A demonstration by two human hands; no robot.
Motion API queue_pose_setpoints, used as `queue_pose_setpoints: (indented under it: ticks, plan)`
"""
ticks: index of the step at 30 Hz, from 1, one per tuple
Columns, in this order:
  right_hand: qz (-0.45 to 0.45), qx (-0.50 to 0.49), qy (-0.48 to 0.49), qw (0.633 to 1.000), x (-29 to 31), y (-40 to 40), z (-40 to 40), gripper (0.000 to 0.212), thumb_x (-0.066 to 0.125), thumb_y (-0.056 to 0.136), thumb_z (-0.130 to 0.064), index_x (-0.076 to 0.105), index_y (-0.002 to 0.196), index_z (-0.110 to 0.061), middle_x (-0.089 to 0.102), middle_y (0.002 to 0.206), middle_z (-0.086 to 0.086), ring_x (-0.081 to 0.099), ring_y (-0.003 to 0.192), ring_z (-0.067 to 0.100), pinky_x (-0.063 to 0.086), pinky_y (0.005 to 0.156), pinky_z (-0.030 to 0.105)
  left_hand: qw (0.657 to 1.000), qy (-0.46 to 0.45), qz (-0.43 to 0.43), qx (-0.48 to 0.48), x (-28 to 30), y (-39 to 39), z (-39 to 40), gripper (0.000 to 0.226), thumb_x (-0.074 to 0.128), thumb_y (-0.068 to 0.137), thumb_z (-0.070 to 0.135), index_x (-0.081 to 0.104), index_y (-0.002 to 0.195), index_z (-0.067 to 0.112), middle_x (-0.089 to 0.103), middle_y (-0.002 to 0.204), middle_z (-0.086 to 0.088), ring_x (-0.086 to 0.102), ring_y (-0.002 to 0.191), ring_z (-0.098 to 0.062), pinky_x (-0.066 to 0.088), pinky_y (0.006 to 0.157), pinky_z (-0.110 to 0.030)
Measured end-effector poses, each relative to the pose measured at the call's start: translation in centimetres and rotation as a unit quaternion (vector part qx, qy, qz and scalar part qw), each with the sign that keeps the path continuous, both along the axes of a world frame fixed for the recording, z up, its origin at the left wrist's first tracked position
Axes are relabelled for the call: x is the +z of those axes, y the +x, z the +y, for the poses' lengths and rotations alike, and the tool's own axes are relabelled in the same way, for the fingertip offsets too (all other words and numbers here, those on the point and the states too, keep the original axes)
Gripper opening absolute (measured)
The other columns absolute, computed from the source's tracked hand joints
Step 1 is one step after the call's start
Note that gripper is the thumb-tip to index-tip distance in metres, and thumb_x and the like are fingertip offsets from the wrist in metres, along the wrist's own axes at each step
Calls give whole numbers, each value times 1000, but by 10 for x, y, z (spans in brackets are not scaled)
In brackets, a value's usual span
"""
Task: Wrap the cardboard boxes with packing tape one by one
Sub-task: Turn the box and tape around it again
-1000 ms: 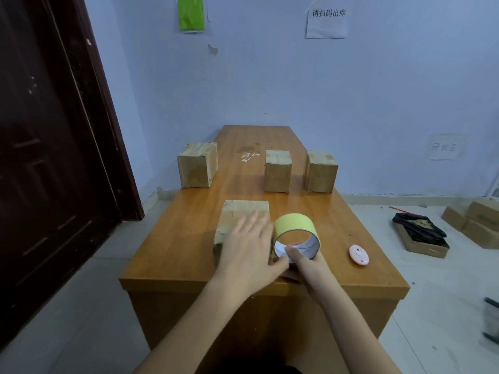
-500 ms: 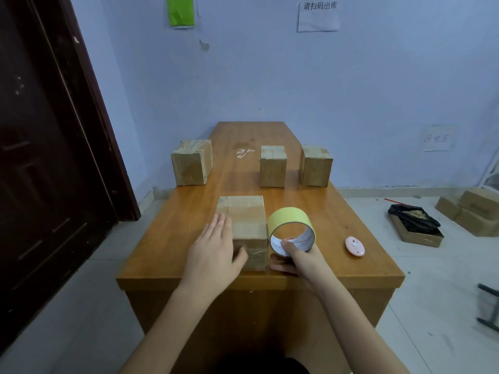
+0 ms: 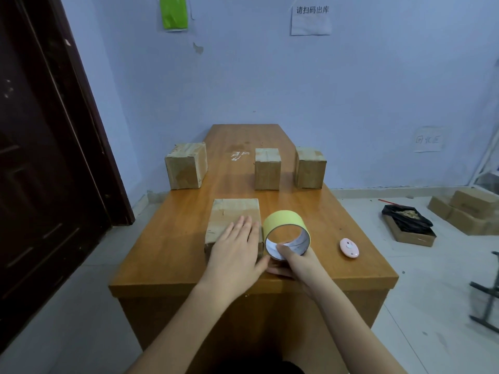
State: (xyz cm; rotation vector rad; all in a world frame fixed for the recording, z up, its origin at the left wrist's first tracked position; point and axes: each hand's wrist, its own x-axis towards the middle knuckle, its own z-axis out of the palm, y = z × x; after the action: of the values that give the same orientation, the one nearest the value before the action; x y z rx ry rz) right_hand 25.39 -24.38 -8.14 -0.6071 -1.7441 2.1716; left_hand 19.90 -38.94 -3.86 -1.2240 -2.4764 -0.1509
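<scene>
A cardboard box [image 3: 229,215] lies near the front of the wooden table [image 3: 172,238]. My left hand [image 3: 237,252] rests flat on its top with straight fingers. Right beside the box stands a wide yellow roll of packing tape [image 3: 283,218] on its edge. My right hand [image 3: 294,263] grips the roll, with the thumb inside the core and the fingers underneath. Three more cardboard boxes stand further back: one at the left [image 3: 186,166], one in the middle [image 3: 267,168], one at the right [image 3: 309,167].
A small pink round object [image 3: 349,247] lies on the table right of the tape. A dark door [image 3: 40,157] is at the left. On the floor at the right are an open box with a black bag [image 3: 407,224] and stacked cartons [image 3: 469,211].
My left hand slid off the box to its left side, then came back flat on the box top. The right hand stayed on the tape roll.
</scene>
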Motion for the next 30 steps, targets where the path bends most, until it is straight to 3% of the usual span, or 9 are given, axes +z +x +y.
queue_pose_setpoints:
  ticks: [5,8,12,17,21,27,30]
  plan:
    - [9,-13,-9,1000,2,0,-5,37,65,90,-24,54,120,-6,65,114,15,70,92,27,59,77,36,999,39,-5,6,-5,-3,-2,55,24,100,41,11,149,21,12,157,2,7,143,-10,-1,111,-22]
    - [13,-17,-40,999,9,2,-6,63,72,80,-43,37,130,-28,59,119,7,69,97,25,59,80,35,994,107,-26,14,-2,-1,-2,51,29,101,37,18,148,23,19,155,6,13,142,-6,2,108,-18]
    - [-10,28,-8,1000,28,8,-10,54,73,69,-54,56,111,-24,74,93,1,73,81,18,57,64,28,974,214,-70,1,4,8,1,47,42,98,31,35,143,22,34,148,6,28,137,-7,18,106,-18]
    - [12,12,85,996,49,11,-3,15,59,93,-32,61,103,-21,73,93,4,71,83,20,59,62,31,954,267,-138,5,4,14,6,49,45,97,28,32,144,24,31,149,8,28,138,-9,26,108,-28]
    - [-4,16,109,994,55,17,5,20,54,96,-21,51,113,-11,65,106,16,67,91,28,60,60,34,939,298,-172,-1,0,16,6,50,46,95,29,32,144,25,32,148,9,31,136,-10,29,106,-29]
    - [-20,52,182,982,68,17,9,5,52,97,-20,51,101,-18,64,95,7,68,71,15,54,50,26,899,360,-248,-23,-2,15,-5,53,46,94,29,29,144,29,37,146,7,36,133,-13,38,103,-30]
    - [-53,98,270,956,82,8,7,20,48,99,-27,51,116,-18,66,103,4,69,77,17,56,52,27,921,320,-222,-7,-1,12,-14,53,42,96,31,24,146,30,34,149,4,30,137,-14,30,108,-36]
